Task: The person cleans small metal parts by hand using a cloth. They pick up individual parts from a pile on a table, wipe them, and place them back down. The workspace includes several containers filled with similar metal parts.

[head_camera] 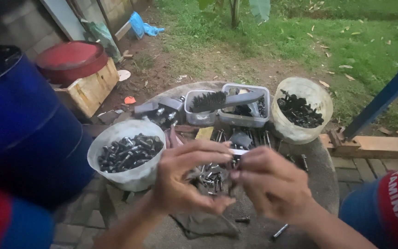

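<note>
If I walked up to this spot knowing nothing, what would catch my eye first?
Probably the two bare hands, left hand and right hand, meeting over a heap of dark bolts on a round stone table. Around them stand white tubs of bolts, with a wire brush lying across clear boxes at the back. A big blue drum looms at left.

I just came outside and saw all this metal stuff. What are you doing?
A person's left hand and right hand are held together over a pile of loose bolts on a round stone table, fingering something small. Two white bowls of dark bolts stand on either side, and a wire brush lies across plastic tubs behind.
</note>
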